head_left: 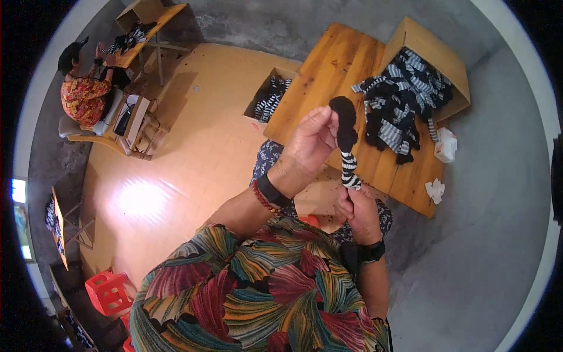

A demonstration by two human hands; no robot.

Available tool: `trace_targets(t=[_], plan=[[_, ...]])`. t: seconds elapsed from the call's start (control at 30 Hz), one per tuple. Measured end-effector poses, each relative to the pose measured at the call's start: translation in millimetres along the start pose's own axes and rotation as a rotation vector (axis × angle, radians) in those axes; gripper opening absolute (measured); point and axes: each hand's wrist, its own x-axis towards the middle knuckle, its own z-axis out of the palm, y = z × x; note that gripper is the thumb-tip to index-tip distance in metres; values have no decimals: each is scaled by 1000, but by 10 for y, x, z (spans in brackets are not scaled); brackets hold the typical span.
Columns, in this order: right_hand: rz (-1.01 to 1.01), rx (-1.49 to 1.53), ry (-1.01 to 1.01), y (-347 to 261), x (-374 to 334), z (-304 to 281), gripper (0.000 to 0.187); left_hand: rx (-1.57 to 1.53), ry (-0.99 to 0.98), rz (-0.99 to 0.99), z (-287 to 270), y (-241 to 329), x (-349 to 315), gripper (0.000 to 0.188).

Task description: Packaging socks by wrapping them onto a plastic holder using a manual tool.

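The left hand point(314, 138) and right hand point(359, 214) grip 1 stripe-cuffed sock point(345, 126) midair. The sock heap point(404, 100) on the desk point(328, 64) at its 2 o'clock seems left; striped socks point(271, 101) in the carton point(254, 122) at 10 o'clock may be done.

No lettering, number or sign is legible. A small, open-topped, brown cardboard carton point(255, 122), beyond and to the left of the left hand point(309, 141), bears a reddish mark on its near outer wall, too small to be resolved. A white, block-shaped pack point(446, 146), well to the right of the right hand point(360, 212) and farther from the wearer, shows faint surface marks, likewise undecipherable.
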Motion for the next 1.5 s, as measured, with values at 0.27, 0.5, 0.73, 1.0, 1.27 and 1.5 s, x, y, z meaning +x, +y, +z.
trace_targets(t=[0.27,0.5,0.73,1.0,1.27,1.5], plan=[[72,181,-147,65,16,-65,23,178,-113,-233,272,-43,-149,37],[3,-56,-31,80,-58,-97,26,108,-60,-131,237,-81,-118,32],[-16,-76,34,128,-27,-50,25,66,75,-32,265,-116,-127,33],[-21,-84,69,172,55,5,29,47,22,69,363,-107,-127,32],[-79,-88,67,227,64,-12,29,52,78,-10,269,-133,-88,37],[-63,116,-144,195,148,154,27,241,-6,148,239,-243,-245,27]])
